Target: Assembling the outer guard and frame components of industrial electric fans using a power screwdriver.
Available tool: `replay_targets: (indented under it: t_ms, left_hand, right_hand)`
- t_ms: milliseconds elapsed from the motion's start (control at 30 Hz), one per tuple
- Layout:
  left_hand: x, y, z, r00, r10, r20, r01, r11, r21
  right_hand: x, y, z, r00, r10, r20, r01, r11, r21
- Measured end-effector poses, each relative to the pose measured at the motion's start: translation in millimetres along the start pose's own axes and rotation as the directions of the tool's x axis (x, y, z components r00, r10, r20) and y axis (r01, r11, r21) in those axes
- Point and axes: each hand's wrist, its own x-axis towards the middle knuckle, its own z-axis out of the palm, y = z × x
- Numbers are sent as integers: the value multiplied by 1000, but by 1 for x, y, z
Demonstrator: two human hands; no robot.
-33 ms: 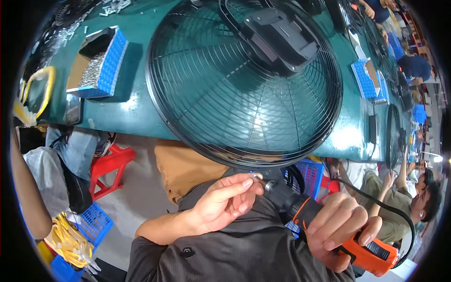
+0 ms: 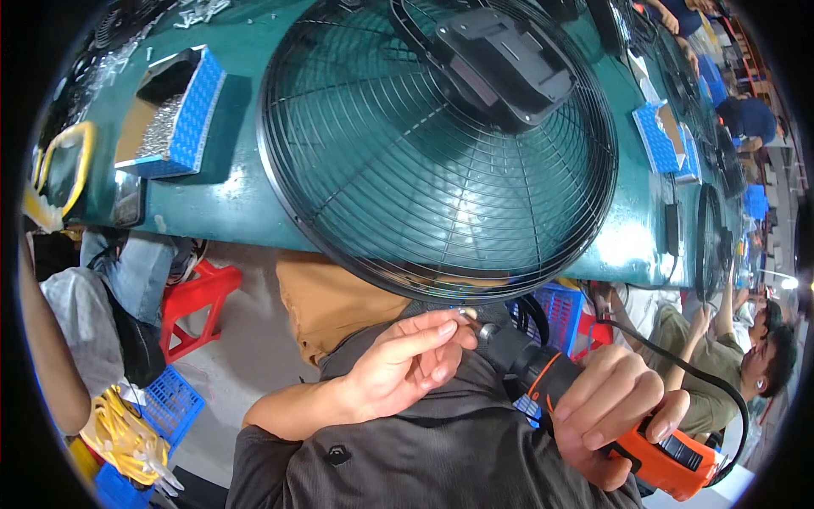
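Can't make out the tiny bit pinched at the left hand (image 2: 405, 366) fingertips against the power screwdriver (image 2: 593, 407) nose, way too small, and the near rim of the fan guard (image 2: 437, 161) blocks whatever's right behind it. Screwdriver's orange tail and black cord (image 2: 678, 365) half buried under the right hand (image 2: 612, 409) and running off toward the dark lower-right edge. Silvery stuff in the blue box (image 2: 174, 114) and loose bits along the far table edge just blur, plus fan guard's top chopped by the frame.
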Motion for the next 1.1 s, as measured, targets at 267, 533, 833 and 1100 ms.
replay_targets:
  t_ms: [267, 533, 833, 1100]
  left_hand:
    - [2, -1, -3, 999, -35, 39, 38, 997, -70]
    - [3, 0, -11, 990, -15, 137, 32, 992, -118]
    - [0, -2, -17, 982, -15, 186, 32, 995, -91]
    - [-5, -1, -20, 967, -5, 255, 29, 995, -91]
  right_hand:
    - [4, 2, -7, 997, 59, -41, -61, 996, -63]
    - [25, 9, -5, 972, 236, 16, -236, 972, -9]
    - [23, 11, -4, 979, 199, -39, -200, 980, -2]
    - [28, 12, -12, 962, 270, 44, -271, 963, -2]
